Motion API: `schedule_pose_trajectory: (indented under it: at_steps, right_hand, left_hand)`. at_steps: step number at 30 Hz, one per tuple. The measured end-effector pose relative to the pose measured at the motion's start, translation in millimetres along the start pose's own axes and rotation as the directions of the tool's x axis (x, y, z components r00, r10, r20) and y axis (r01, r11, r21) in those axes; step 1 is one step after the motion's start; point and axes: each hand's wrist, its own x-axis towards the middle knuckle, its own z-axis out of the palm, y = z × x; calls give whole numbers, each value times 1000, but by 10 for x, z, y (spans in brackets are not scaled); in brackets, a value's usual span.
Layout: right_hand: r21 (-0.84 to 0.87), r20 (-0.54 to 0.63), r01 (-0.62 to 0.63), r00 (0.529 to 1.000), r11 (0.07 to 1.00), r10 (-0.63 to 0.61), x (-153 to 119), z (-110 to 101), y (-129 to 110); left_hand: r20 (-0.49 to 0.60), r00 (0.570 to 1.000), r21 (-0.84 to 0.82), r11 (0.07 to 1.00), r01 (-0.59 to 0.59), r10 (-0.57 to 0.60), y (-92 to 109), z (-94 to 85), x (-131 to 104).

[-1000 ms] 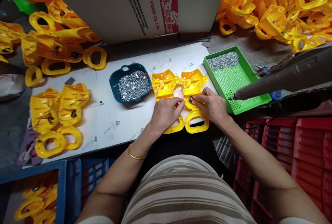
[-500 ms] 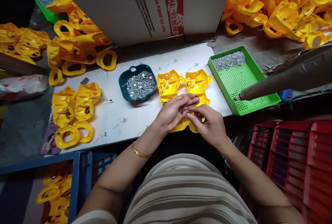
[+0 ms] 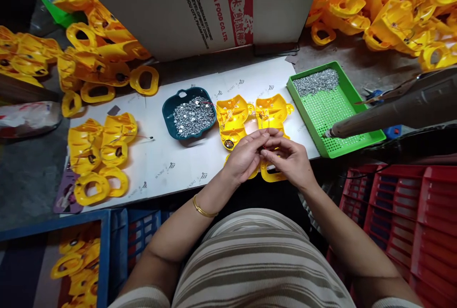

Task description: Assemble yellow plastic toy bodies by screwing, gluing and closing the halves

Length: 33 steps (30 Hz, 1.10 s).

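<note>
My left hand [image 3: 247,155] and my right hand [image 3: 288,159] meet over the near part of two yellow plastic shells. Thin dark and red wires [image 3: 267,142] run between their closed fingertips. The left shell [image 3: 233,113] lies open side up, with a round dark part [image 3: 229,144] at its lower end. The right shell [image 3: 272,110] lies beside it, partly covered by my fingers. A yellow ring [image 3: 272,176] shows below my right hand. To the left stands a dark teal tray [image 3: 170,126] of small metal pieces.
A green basket [image 3: 314,129] with screws stands on the right, below a dark tool [image 3: 360,120]. More yellow shells [image 3: 85,144] lie at the left of the white board [image 3: 185,165]. A large carton [image 3: 160,17] stands behind; blue [image 3: 107,251] and red [image 3: 396,203] crates are nearer.
My left hand has moved slightly right, and its fingers have closed in against those of my right hand. The round dark part in the left shell is now uncovered.
</note>
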Motion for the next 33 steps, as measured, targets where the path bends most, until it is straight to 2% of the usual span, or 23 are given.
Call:
schedule_pose_trajectory:
  at_steps: [3,6,9,11,13,15,17,19,20,22,24,27,33]
  right_hand:
    - [-11,16,-14,1000,1000,14,15,-39,18]
    - [-89,60,-18,998,996,24,30,-84,20]
    - [-220,119,-12,992,975,39,53,-168,-8]
    - [-266,147,-3,988,964,43,73,-246,-38]
    - [-280,116,14,993,960,19,90,-335,-67]
    - [-303,38,27,999,952,-17,97,-422,-77]
    - [-339,-15,23,999,940,-30,93,-493,-58]
    - [-382,-3,21,1000,924,-24,83,-531,-11]
    - [-406,13,27,1000,913,-24,78,-537,17]
    - [-456,44,68,998,887,-54,72,-525,67]
    - [-513,72,141,990,847,-120,73,-495,93]
    - [-605,114,232,972,762,-206,78,-458,82]
    - [-726,153,253,966,640,-208,50,-439,61]
  left_hand:
    - [17,999,73,996,-49,48,-40,4,2]
    - [47,989,307,940,-148,141,-49,-6,-10]
    - [99,960,578,770,-270,263,-9,-24,-20]
    - [152,949,684,664,-303,276,33,-36,-32]
    - [163,935,766,556,-321,316,59,-60,-62]
    - [167,871,858,367,-359,463,42,-107,-122]
    - [262,769,913,108,-394,583,-35,-181,-210]
    - [426,700,891,-133,-433,573,-161,-266,-311]
    - [494,688,865,-221,-450,532,-232,-305,-358]
    - [571,692,821,-333,-464,443,-364,-364,-430]
    - [577,722,810,-379,-447,381,-459,-395,-463]
    - [549,762,823,-385,-418,345,-521,-407,-456]
    - [543,783,823,-375,-426,302,-534,-403,-423]
